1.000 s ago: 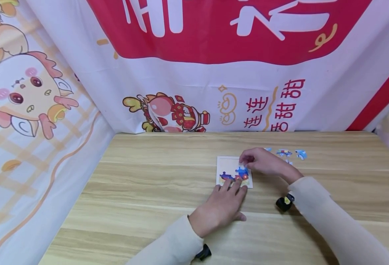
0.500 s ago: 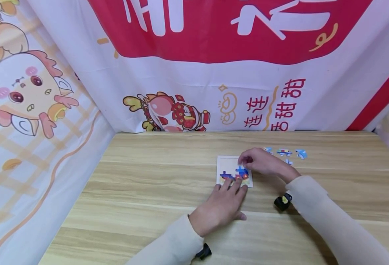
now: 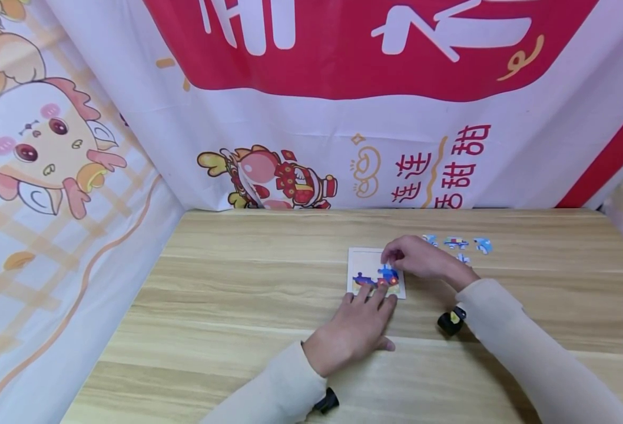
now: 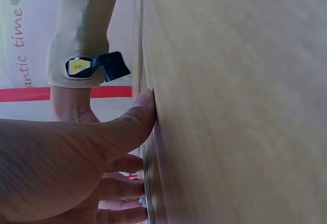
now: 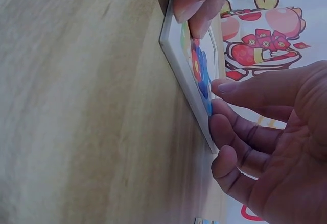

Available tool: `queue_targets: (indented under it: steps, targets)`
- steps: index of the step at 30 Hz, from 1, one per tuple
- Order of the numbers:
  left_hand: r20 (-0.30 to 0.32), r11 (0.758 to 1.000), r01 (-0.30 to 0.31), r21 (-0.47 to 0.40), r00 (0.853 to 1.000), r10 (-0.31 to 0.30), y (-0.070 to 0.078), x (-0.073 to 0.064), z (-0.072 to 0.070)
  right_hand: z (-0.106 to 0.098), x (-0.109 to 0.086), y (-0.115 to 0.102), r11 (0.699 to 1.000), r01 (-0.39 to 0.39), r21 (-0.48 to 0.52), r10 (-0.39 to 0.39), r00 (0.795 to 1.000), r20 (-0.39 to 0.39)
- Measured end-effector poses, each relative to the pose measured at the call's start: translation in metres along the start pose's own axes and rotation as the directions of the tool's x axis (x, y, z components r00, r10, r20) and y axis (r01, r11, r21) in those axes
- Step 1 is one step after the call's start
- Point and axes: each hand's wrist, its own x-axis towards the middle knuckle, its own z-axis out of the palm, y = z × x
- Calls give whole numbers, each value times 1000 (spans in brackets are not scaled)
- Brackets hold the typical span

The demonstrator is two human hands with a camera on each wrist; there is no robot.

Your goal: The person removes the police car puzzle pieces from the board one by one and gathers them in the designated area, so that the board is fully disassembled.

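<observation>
A small jigsaw puzzle board (image 3: 364, 259) with a pale rim lies on the table, its lower part filled with blue, red and yellow pieces. My left hand (image 3: 351, 333) rests flat, fingertips on the board's near edge and thumb on the wood. At the board's right side is my right hand (image 3: 420, 257), thumb and index finger bent together over a light blue puzzle piece (image 5: 208, 104) beside the darker blue ones. The fingers largely hide this piece. In the right wrist view, the left fingertips (image 5: 186, 9) press on the board's near end.
Several loose puzzle pieces (image 3: 456, 242) lie right of the board, behind my right hand. The wooden table (image 3: 227, 306) ends at a printed white and red cloth (image 3: 301, 123) at the back, with another patterned cloth (image 3: 52, 247) on the left. Each wrist carries a black camera (image 3: 451, 322).
Both hands stay almost in place. The right wrist shifts slightly left and the fingertips make only small movements at the board's right side.
</observation>
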Motion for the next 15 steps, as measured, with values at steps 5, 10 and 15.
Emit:
queue_targets:
  steps: [5, 10, 15]
  targets:
    - [1, 1000, 1, -1, 1000, -1, 0, 0, 0, 1, 0, 0, 1000, 4, 1, -4, 1000, -7]
    - [-8, 1000, 4, 0, 1000, -4, 0, 0, 0, 2, 1, 0, 1000, 19, -2, -19, 1000, -14]
    - [-12, 1000, 8, 2, 1000, -8, 0, 1, 1, 4, 1, -1, 1000, 17, 17, -17, 1000, -22]
